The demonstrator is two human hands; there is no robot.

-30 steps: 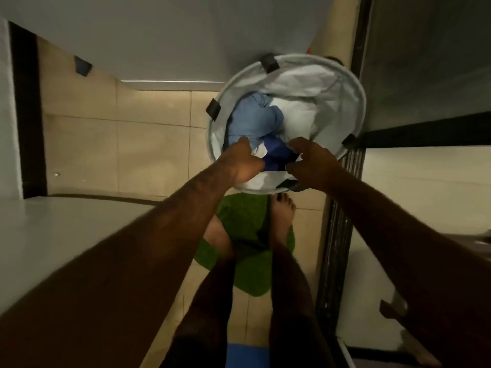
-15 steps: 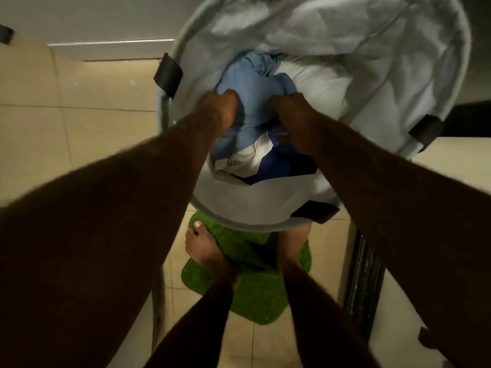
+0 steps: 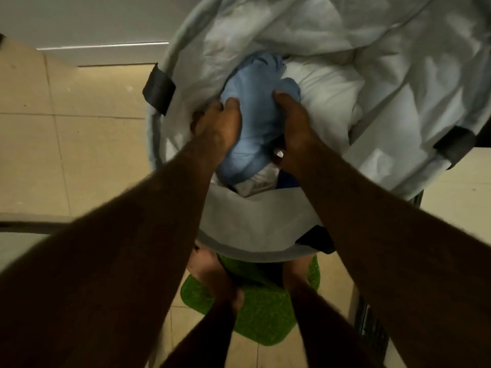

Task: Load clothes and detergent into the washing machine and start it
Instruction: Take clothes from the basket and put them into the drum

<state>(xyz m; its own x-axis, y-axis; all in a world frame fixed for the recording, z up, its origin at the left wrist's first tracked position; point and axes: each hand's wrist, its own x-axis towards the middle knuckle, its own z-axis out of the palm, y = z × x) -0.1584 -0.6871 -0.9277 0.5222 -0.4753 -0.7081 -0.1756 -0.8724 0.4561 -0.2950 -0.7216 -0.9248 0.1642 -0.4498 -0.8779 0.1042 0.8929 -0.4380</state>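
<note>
A round white fabric laundry basket [image 3: 239,229] with dark strap tabs stands on the floor in front of me. Inside lies a bundle of clothes: a light blue garment [image 3: 252,102] on top, a white one [image 3: 324,94] to its right, a white and dark blue piece [image 3: 259,183] under it. My left hand [image 3: 215,126] grips the left side of the light blue garment. My right hand [image 3: 293,126] grips its right side. Both hands are inside the basket. No washing machine or detergent is clearly in view.
My bare feet stand on a green mat [image 3: 263,314] on the beige tiled floor [image 3: 79,144], right below the basket. A white wall [image 3: 79,19] runs along the top left. A dark metal grille [image 3: 372,328] stands at the lower right.
The view has closed in on the basket. Both hands have sunk deeper in and now clasp the light blue garment from both sides.
</note>
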